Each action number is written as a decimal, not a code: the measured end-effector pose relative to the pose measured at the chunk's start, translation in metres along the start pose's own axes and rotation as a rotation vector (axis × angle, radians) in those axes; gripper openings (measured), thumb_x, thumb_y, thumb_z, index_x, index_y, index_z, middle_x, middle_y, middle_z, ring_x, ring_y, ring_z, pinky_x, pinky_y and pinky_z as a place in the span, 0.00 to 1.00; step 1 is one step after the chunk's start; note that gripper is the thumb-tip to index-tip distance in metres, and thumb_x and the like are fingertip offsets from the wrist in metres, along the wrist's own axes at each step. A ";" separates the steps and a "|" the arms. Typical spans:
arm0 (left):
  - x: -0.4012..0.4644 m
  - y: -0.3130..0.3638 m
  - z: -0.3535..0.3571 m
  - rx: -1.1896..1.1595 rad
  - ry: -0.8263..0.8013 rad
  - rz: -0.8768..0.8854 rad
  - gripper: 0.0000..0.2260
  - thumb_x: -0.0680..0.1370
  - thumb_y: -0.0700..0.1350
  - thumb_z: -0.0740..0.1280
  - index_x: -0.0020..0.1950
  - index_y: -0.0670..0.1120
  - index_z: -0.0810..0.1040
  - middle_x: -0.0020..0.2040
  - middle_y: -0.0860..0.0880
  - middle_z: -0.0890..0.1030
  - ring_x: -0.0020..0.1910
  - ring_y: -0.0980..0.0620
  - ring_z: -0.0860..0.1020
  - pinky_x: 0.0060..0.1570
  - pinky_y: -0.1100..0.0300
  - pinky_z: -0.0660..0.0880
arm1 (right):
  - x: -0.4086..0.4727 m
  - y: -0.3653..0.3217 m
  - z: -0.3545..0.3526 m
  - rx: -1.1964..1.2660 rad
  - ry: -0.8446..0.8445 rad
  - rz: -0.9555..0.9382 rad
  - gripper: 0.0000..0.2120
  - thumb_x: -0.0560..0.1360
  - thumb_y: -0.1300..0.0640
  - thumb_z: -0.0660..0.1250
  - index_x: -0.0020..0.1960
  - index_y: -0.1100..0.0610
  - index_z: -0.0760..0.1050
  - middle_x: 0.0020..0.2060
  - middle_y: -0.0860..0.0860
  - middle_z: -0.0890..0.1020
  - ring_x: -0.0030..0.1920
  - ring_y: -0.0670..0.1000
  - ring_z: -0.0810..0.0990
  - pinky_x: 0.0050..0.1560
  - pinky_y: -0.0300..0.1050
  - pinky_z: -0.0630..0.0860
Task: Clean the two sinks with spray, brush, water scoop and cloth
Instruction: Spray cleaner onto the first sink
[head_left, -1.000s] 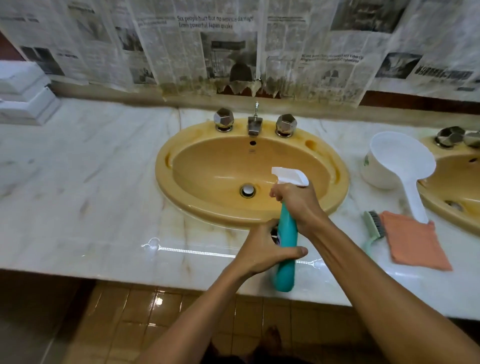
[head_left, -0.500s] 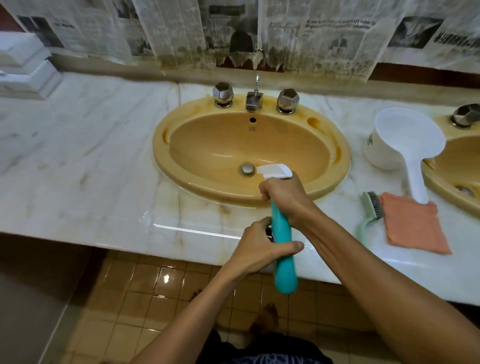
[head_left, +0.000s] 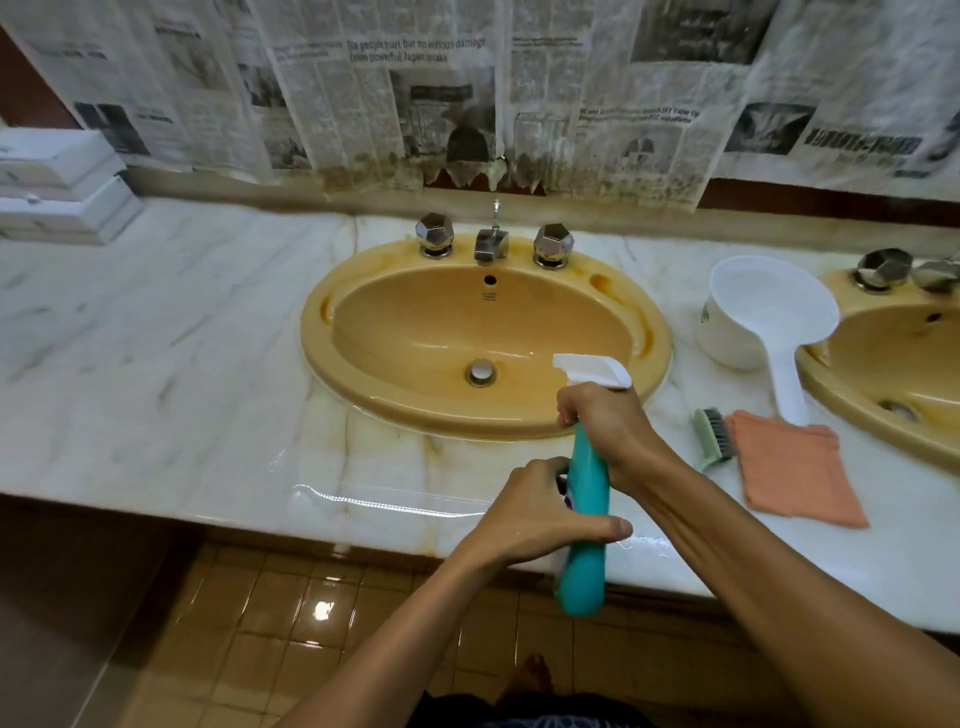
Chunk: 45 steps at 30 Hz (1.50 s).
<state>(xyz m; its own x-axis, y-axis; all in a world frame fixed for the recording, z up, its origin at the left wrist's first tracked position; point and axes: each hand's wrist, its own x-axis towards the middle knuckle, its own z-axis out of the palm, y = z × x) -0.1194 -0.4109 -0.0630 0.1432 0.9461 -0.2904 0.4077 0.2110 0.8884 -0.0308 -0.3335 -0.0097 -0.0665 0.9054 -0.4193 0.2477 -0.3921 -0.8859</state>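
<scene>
Marble counter (head_left: 156, 364) carries two sinks (head_left: 483, 338); both hands (head_left: 535, 514) grip one spray bottle (head_left: 584, 530).

Second sink (head_left: 893, 374) cut by right edge; boxes (head_left: 57, 192) by left.

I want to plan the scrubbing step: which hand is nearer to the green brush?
Right. The right hand grips the spray bottle neck, just left of the green brush. The left hand holds the bottle's body, lower and farther left.
</scene>
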 end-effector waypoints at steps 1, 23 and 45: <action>0.002 0.003 0.003 0.007 -0.018 0.015 0.23 0.68 0.58 0.77 0.56 0.48 0.77 0.48 0.51 0.80 0.47 0.53 0.78 0.46 0.58 0.77 | -0.003 0.000 -0.007 0.001 0.011 -0.008 0.07 0.62 0.64 0.64 0.39 0.59 0.69 0.35 0.55 0.72 0.35 0.51 0.68 0.35 0.45 0.66; 0.002 0.007 0.035 -0.051 -0.155 0.122 0.21 0.66 0.53 0.77 0.55 0.50 0.76 0.47 0.55 0.80 0.48 0.56 0.79 0.44 0.65 0.76 | -0.029 0.024 -0.039 0.005 0.257 -0.201 0.07 0.63 0.57 0.65 0.34 0.61 0.72 0.27 0.50 0.71 0.31 0.50 0.68 0.33 0.49 0.67; -0.078 -0.051 -0.037 0.044 -0.149 0.225 0.27 0.67 0.47 0.79 0.60 0.60 0.70 0.55 0.64 0.77 0.56 0.67 0.76 0.53 0.74 0.72 | -0.106 0.044 0.069 -0.057 0.393 -0.545 0.10 0.67 0.56 0.68 0.31 0.48 0.69 0.26 0.45 0.71 0.28 0.46 0.72 0.26 0.36 0.68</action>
<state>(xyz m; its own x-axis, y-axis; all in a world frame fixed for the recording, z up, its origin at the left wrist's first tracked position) -0.1845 -0.4866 -0.0728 0.3647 0.9207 -0.1391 0.3891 -0.0150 0.9211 -0.0799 -0.4581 -0.0177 0.1578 0.9674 0.1979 0.3294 0.1374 -0.9341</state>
